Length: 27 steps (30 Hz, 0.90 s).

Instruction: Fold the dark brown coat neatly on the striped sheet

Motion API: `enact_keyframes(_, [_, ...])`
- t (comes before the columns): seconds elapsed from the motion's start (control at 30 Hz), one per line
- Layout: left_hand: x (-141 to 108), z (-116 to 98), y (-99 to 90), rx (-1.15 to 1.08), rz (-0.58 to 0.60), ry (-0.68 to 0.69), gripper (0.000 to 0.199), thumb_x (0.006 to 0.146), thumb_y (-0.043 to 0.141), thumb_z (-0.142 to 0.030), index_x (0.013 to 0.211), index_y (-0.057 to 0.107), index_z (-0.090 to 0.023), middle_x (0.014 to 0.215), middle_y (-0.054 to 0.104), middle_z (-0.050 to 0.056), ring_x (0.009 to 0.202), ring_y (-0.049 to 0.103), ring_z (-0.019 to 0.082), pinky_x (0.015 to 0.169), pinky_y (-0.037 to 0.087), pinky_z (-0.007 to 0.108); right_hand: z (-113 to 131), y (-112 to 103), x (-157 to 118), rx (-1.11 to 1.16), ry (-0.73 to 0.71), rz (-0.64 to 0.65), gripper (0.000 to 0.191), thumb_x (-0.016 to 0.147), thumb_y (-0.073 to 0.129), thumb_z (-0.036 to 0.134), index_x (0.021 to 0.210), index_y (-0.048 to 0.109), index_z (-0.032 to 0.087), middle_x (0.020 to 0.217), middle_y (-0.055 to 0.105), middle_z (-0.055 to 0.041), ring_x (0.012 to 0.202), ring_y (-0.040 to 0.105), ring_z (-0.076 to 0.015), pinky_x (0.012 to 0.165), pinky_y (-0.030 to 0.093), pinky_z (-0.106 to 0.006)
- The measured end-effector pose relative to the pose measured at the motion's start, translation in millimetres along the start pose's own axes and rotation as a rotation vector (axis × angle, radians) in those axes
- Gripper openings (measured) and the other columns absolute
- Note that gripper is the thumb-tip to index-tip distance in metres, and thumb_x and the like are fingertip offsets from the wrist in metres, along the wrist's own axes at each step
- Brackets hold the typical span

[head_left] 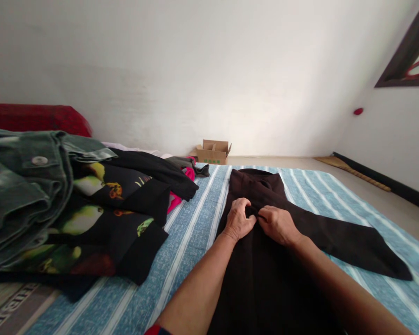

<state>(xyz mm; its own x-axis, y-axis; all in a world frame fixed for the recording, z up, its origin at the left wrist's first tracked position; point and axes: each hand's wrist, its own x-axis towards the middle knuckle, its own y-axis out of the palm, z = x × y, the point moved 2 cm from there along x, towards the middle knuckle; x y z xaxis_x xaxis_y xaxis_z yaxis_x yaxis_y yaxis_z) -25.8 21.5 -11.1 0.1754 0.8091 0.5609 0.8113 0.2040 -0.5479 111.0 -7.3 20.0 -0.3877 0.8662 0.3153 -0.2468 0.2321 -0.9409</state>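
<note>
A dark brown long-sleeved garment (pixel 265 270) lies spread on a blue and white striped sheet (pixel 192 223). Its collar end points away from me, and one sleeve stretches out to the right. My left hand (pixel 240 218) pinches the cloth at the garment's middle, below the collar. Close beside it, my right hand (pixel 277 224) is closed on the same cloth, with a small dark fold raised between the two hands. The fingertips of both hands are partly hidden in the fabric.
At the left are piled clothes, with a green denim piece (pixel 24 186) and a black patterned garment (pixel 101 223). Behind them is a red bundle (pixel 38 118). An open cardboard box (pixel 212 152) stands by the wall. A rolled mat (pixel 356 173) lies at the right.
</note>
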Motion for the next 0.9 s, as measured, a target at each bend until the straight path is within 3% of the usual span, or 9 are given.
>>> enact_keyframes(0.07, [1,0,1.9,0.008,-0.001,0.008,0.029,0.058,0.055,-0.004,0.083,0.054,-0.020,0.087,0.057,0.002,0.090,0.052,0.020,0.085,0.043,0.035,-7,-4,-2,0.137,-0.016,0.026,0.024,0.086,0.045,0.030,0.071,0.061,0.020,0.074,0.062,-0.0010,0.069,0.058,-0.0133,0.059,0.035,-0.022])
enact_keyframes(0.13, [2,0,3.3,0.018,-0.010,0.008,0.026,0.059,0.055,-0.004,0.080,0.056,-0.020,0.085,0.057,0.003,0.089,0.051,0.020,0.085,0.043,0.035,-26,-11,-3,0.235,0.057,-0.012,0.029,0.087,0.043,0.038,0.076,0.064,0.021,0.076,0.064,-0.0013,0.068,0.058,-0.0138,0.060,0.039,-0.023])
enact_keyframes(0.27, [3,0,4.3,0.036,-0.042,-0.016,0.019,0.061,0.055,-0.003,0.070,0.057,-0.020,0.080,0.054,0.003,0.086,0.050,0.019,0.082,0.043,0.033,-97,-17,-8,0.108,0.371,-0.101,0.029,0.081,0.048,0.038,0.093,0.067,0.020,0.098,0.065,-0.0068,0.081,0.061,-0.0206,0.069,0.044,-0.029])
enact_keyframes(0.33, [3,0,4.0,0.040,-0.055,-0.030,0.019,0.061,0.054,-0.002,0.068,0.056,-0.020,0.079,0.053,0.002,0.084,0.050,0.019,0.080,0.044,0.033,-136,-16,-15,0.025,0.490,-0.040,0.032,0.075,0.052,0.028,0.102,0.066,0.018,0.104,0.064,-0.0108,0.087,0.061,-0.0240,0.073,0.045,-0.032])
enact_keyframes(0.47, [3,1,2.7,0.051,-0.066,-0.042,0.023,0.058,0.051,0.002,0.065,0.053,-0.020,0.076,0.051,0.001,0.081,0.050,0.018,0.077,0.044,0.031,-186,-11,-33,0.149,0.495,0.168,0.028,0.069,0.055,0.022,0.093,0.069,0.015,0.095,0.066,-0.0114,0.086,0.061,-0.0231,0.074,0.044,-0.029])
enact_keyframes(0.57, [3,1,2.3,0.059,-0.065,-0.040,0.026,0.056,0.049,0.004,0.064,0.050,-0.021,0.075,0.050,0.001,0.080,0.050,0.018,0.075,0.043,0.031,-199,-14,-48,0.237,0.466,0.282,0.020,0.071,0.053,0.025,0.074,0.070,0.014,0.080,0.067,-0.0104,0.076,0.061,-0.0208,0.067,0.041,-0.028])
enact_keyframes(0.7, [3,3,2.8,0.064,-0.061,-0.032,0.027,0.055,0.047,0.004,0.064,0.046,-0.021,0.074,0.049,0.000,0.080,0.049,0.018,0.075,0.042,0.031,-206,-22,-62,0.233,0.508,0.312,0.016,0.067,0.052,0.019,0.056,0.063,0.015,0.057,0.061,-0.0070,0.056,0.054,-0.0173,0.055,0.034,-0.029])
enact_keyframes(0.9, [3,5,3.8,0.060,-0.072,-0.016,0.030,0.051,0.044,0.004,0.065,0.038,-0.022,0.072,0.046,0.001,0.076,0.047,0.019,0.071,0.041,0.031,-202,-37,-68,0.296,0.569,0.350,0.015,0.065,0.050,0.012,0.055,0.061,0.015,0.050,0.055,-0.0018,0.050,0.048,-0.0130,0.050,0.030,-0.027])
